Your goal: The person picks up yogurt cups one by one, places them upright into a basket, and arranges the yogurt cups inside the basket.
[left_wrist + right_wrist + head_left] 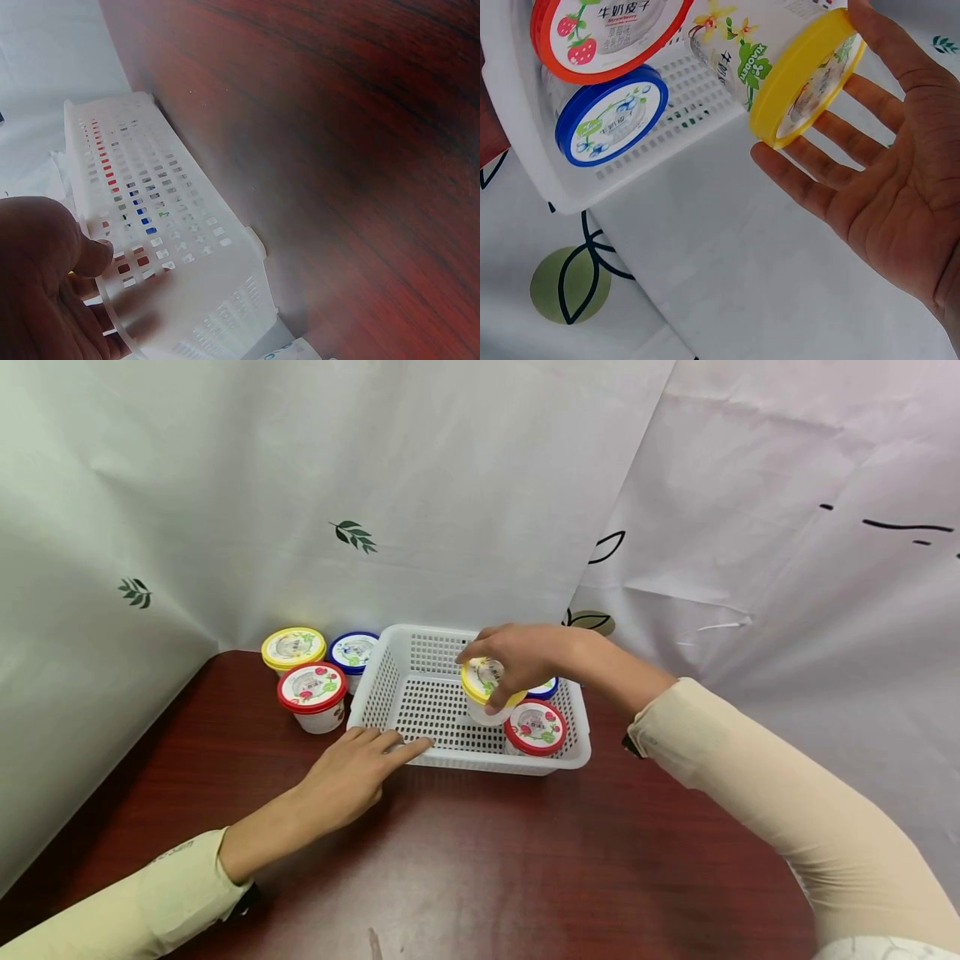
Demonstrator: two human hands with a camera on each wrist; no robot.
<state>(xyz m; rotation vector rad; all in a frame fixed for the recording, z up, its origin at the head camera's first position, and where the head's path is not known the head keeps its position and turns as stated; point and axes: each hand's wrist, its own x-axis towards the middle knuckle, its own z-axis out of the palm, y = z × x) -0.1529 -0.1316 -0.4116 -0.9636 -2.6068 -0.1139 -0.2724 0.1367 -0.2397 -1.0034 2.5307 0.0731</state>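
My right hand point(521, 660) reaches over the white plastic basket point(480, 762) and holds a yellow-lidded tub point(480, 677) by its lid, thumb and fingertips at the lid's edge. In the right wrist view the yellow-lidded tub point(806, 79) tilts, printed with yellow flowers. Beside it in the basket stand a red-lidded tub point(536, 728) with strawberries and a blue-lidded tub point(615, 120), partly hidden in the head view. My left hand point(352, 777) grips the basket's front left rim; the left wrist view shows a digit over the perforated wall point(165, 195) and others behind the rim.
Left of the basket, close together, stand a yellow-lidded tub point(293, 647), a red-lidded tub point(312, 689) and a blue-lidded tub point(354, 652). A pale curtain point(450, 485) with leaf prints hangs right behind them. The dark red wooden table point(480, 852) extends in front.
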